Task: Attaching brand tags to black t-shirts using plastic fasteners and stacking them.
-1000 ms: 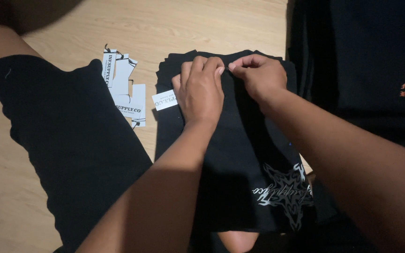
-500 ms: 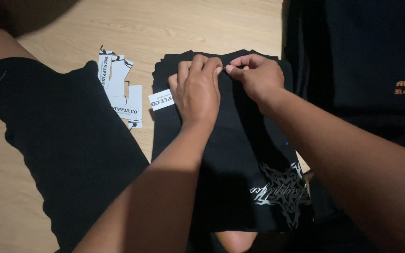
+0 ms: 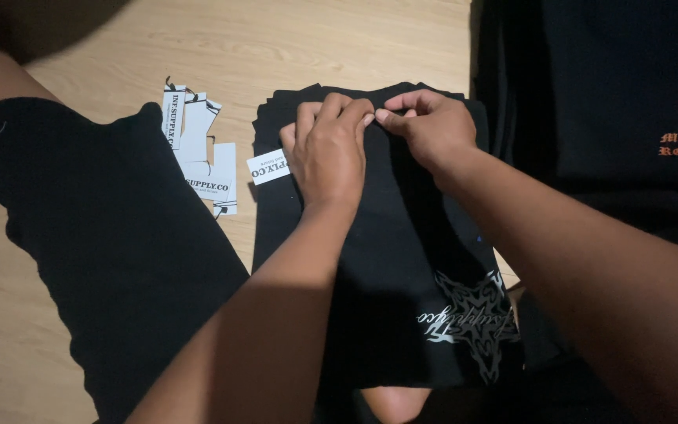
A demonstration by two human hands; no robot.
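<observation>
Both hands meet at the top edge of a folded black shirt (image 3: pixel 386 259) that lies on the wooden floor (image 3: pixel 292 47). The left hand (image 3: pixel 329 149) rests palm down on the cloth, fingers curled, with its fingertips at the shirt's upper hem. A white paper tag (image 3: pixel 268 166) sticks out from under its thumb side, touching the hand; whether the thumb pins it cannot be told. The right hand (image 3: pixel 427 126) is closed in a pinch, thumb and forefinger pressed together on the fabric just beside the left fingertips, so the 2 hands touch or nearly touch there.

The shirt sits near the floor's far edge, between a dark spread of cloth on the left and a heap of black shirts on the right. Its lower right corner bears a pale star-shaped print (image 3: pixel 472 318). Several layers show at its top edge, so it seems to lie on a stack.

Left of the shirt, a loose pile of tags (image 3: pixel 198 149) lies on the bare floor, white cards with black strings, just beside the black shorts (image 3: pixel 96 235) over the person's left leg. At the right edge, the black shirts (image 3: pixel 614 94) show an orange print.
</observation>
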